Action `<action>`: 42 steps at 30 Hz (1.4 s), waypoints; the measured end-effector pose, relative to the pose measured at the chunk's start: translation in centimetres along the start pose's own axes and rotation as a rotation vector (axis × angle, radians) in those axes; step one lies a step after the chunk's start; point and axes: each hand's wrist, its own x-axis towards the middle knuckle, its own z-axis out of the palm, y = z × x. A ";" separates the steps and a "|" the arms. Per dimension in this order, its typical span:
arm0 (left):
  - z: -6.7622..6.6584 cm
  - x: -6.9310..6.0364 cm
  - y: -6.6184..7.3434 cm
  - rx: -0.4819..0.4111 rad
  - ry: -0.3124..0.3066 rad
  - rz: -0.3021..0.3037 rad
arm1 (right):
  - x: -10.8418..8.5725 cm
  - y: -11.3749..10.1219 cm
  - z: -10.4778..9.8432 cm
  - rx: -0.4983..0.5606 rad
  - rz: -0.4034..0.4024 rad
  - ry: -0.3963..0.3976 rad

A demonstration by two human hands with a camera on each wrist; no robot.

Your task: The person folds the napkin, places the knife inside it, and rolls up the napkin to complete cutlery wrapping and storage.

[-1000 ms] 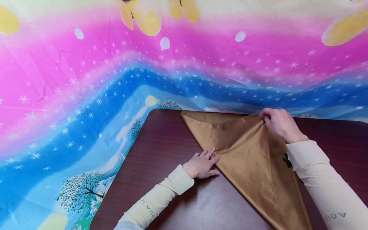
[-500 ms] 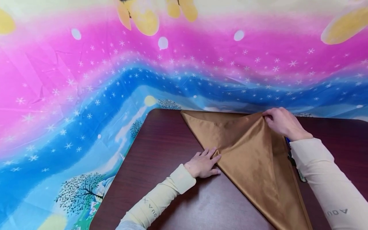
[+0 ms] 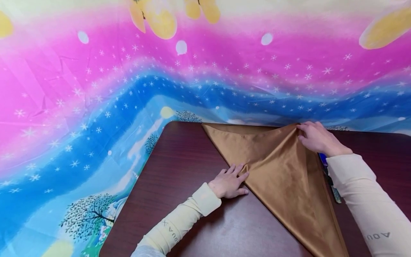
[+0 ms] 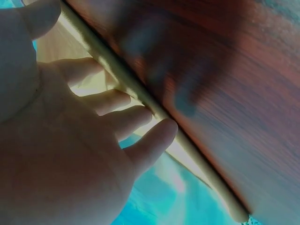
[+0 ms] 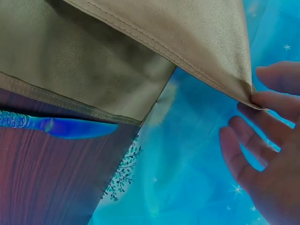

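A shiny brown-gold cloth point(image 3: 285, 182) lies folded over on a dark wooden table. With fingers spread, the left hand point(image 3: 228, 182) rests on the cloth's folded left edge; in the left wrist view its fingertips touch that fold point(image 4: 197, 164). Near the table's far edge the right hand point(image 3: 322, 138) pinches a raised corner of the cloth. The right wrist view shows this hand point(image 5: 269, 126) holding the stitched corner tip between its fingers, above the cloth's lower layer point(image 5: 93, 70).
A knife with a blue blade point(image 5: 82, 128) lies on the table beside the cloth's right edge, partly behind the right sleeve in the head view. The table point(image 3: 157, 178) meets a pink and blue printed backdrop point(image 3: 224, 53) at its far edge.
The right hand has moved slightly right with the cloth corner, drawing the upper layer along. More of the knife shows beside the sleeve. The left hand stays at the fold.
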 end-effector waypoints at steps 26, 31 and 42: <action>-0.1 0.6 0.6 0.054 0.044 0.013 | 0.2 2.6 -0.3 0.053 0.066 -0.137; 0.0 0.7 0.7 0.067 0.046 0.018 | 0.5 2.8 -0.6 0.037 0.069 -0.142; 0.0 1.2 1.1 0.083 0.044 0.022 | 0.7 3.6 -0.9 0.028 0.064 -0.159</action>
